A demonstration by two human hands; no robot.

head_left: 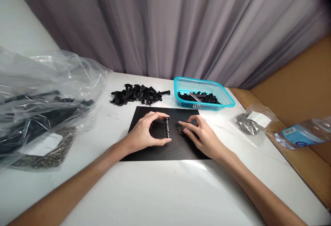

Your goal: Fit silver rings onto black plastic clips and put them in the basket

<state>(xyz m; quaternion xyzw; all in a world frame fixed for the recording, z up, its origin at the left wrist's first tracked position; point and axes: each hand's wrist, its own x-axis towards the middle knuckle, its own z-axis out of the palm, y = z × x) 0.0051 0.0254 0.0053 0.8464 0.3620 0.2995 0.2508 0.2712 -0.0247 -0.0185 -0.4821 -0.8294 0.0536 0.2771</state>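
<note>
Upright between the thumb and fingertips of my left hand is a narrow black plastic part, gripped at its two ends above a black mat. My right hand is at a small pile of shiny metal pieces on the mat, its fingers apart and the fingertips at the pile. Whether those fingertips touch a single piece is too small to tell. A few more metal bits show partly behind my left hand.
Behind the mat lie a heap of black plastic parts and a blue basket holding similar parts. Large clear bags stand at left. At right are a small bag of metal pieces, a plastic bottle and cardboard.
</note>
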